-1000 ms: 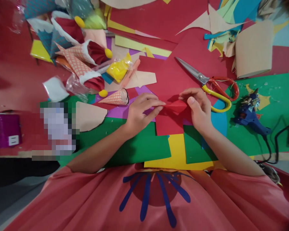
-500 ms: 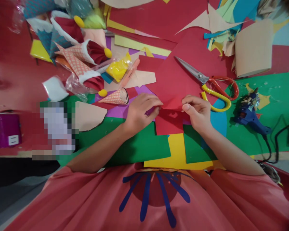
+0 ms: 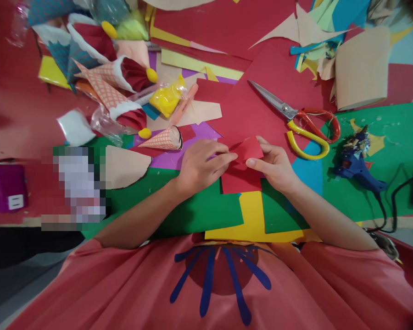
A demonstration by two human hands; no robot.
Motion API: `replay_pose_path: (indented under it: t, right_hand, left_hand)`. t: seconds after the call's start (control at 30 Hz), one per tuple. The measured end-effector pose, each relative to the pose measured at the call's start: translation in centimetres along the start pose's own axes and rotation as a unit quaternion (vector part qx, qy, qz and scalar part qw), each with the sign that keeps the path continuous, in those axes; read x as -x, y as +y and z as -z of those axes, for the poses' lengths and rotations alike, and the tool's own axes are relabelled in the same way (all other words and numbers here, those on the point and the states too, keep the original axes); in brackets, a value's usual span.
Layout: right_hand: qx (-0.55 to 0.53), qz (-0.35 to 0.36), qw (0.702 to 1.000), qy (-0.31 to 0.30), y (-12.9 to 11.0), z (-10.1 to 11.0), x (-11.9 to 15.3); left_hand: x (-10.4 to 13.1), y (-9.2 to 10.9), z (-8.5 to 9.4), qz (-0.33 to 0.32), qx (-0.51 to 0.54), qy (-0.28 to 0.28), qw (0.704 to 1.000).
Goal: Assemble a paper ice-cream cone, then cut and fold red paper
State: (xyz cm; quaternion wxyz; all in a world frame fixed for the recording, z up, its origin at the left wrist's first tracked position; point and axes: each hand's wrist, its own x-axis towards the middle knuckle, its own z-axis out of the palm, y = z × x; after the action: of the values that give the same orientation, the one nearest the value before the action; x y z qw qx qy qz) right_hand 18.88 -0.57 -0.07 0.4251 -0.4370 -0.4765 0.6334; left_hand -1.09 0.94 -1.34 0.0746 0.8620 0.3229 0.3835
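Note:
A small piece of red paper (image 3: 249, 149) is held up between my hands, its surface bent. My right hand (image 3: 276, 166) pinches its right side, thumb in front and fingers behind. My left hand (image 3: 203, 164) closes its fingertips on the left edge. Beneath it lies another red paper piece (image 3: 241, 184). Left of my left hand rests a small checkered paper cone (image 3: 163, 139) with a dark line at its rim. Beside that lies a peach paper cutout (image 3: 125, 167). Scissors (image 3: 292, 114) with red and yellow handles lie open beyond my right hand.
A blue glue gun (image 3: 359, 172) with a cord lies on green paper at the right. Decorated cones (image 3: 106, 78) and a yellow packet (image 3: 168, 98) crowd the upper left. A peach paper roll (image 3: 362, 68) stands upper right. A purple box (image 3: 5, 188) sits far left.
The red paper has tilted up and bent, showing more of its face. My right hand has shifted slightly left, its thumb now on the paper's front. The left fingertips have moved slightly right.

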Motion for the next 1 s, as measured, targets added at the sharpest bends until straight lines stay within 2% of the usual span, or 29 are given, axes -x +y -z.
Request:
replay_pose_path:
  t: [0.3,0.43,0.67,1.0]
  right_hand:
    - [-0.011,0.001,1.0,-0.017,0.18,-0.04,0.25]
    - [-0.005,-0.016,1.0,-0.02,-0.03,-0.16,0.29]
    - [-0.054,-0.048,0.997,-0.03,-0.1,-0.35,0.28]
    - [-0.023,-0.052,0.998,-0.027,-0.28,-0.65,0.34]
  left_hand:
    - [-0.3,0.47,0.01,-0.017,0.008,0.008,1.0]
    - [-0.33,0.46,0.08,-0.025,0.014,0.014,0.999]
    - [-0.45,0.58,0.08,-0.028,0.029,0.026,0.999]
    - [-0.3,0.62,0.12,-0.049,0.049,0.033,0.997]
